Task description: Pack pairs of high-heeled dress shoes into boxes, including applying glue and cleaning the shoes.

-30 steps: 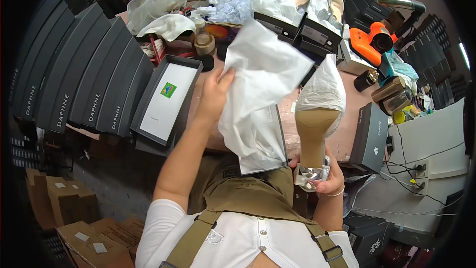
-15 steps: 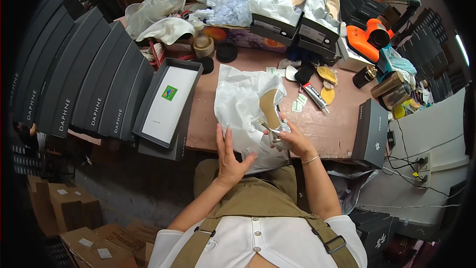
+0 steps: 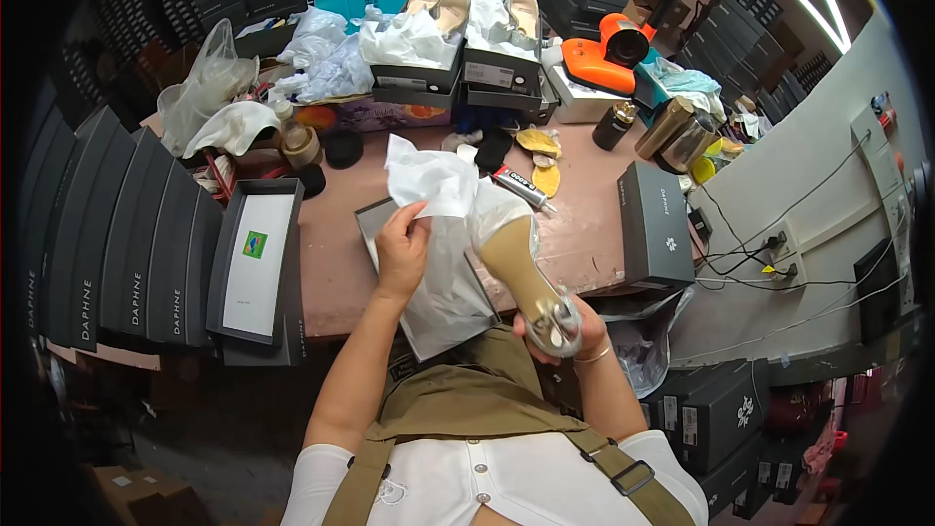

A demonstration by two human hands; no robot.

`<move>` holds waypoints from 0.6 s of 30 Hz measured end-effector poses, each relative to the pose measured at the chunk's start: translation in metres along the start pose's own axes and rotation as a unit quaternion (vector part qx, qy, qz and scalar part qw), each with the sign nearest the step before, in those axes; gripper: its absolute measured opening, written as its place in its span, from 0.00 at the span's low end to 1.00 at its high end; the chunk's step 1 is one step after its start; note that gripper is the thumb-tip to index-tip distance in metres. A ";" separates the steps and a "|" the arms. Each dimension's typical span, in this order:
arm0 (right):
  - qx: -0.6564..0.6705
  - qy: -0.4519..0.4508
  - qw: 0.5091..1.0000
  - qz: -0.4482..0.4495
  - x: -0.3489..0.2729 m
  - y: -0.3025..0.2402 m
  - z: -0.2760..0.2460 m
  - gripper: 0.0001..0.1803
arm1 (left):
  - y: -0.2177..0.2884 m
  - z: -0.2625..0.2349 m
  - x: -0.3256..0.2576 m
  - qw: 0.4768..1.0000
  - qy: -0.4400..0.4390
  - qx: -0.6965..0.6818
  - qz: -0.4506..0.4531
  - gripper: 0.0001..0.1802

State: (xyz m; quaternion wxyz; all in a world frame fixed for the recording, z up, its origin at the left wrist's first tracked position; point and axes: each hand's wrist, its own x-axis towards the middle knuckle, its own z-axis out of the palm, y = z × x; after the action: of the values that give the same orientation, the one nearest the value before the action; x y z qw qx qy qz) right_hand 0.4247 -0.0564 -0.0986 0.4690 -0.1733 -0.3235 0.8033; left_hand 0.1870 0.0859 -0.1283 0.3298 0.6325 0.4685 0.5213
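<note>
In my right hand (image 3: 586, 333) is a high-heeled shoe (image 3: 510, 258), gripped at its heel end, its tan sole turned up. Clear or silvery material shows around the heel, and thin white wrapping covers the toe. My left hand (image 3: 401, 248) pinches a sheet of white tissue paper (image 3: 433, 180) between thumb and fingers, lifting it beside the toe. Beneath both hands an open grey shoebox (image 3: 370, 221) lies tilted over the table's front edge, near my lap, with more white tissue inside.
Grey shoeboxes (image 3: 146, 234) stand in a row at left, beside an open lid (image 3: 292, 263). Another box (image 3: 657, 224) stands at right. A glue tube (image 3: 523, 187) and yellow pads (image 3: 543, 158) lie behind the shoe. Farther back are shoes in boxes (image 3: 502, 73) and an orange device (image 3: 596, 63).
My right hand has drawn the shoe nearer and turned its sole up. The left hand, open before, now grips the tissue and has lifted it. The view has shifted right.
</note>
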 end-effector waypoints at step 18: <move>-0.081 0.092 0.990 0.069 0.041 0.017 0.042 0.36 | 0.082 -0.039 -0.062 0.984 0.001 0.005 0.176 0.23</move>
State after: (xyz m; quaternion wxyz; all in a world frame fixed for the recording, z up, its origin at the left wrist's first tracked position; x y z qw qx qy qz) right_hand 0.3691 -0.0421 -0.0787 0.4247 -0.3055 -0.3303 0.7856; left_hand 0.1685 -0.0033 -0.0665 0.2290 0.7066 0.3524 0.5693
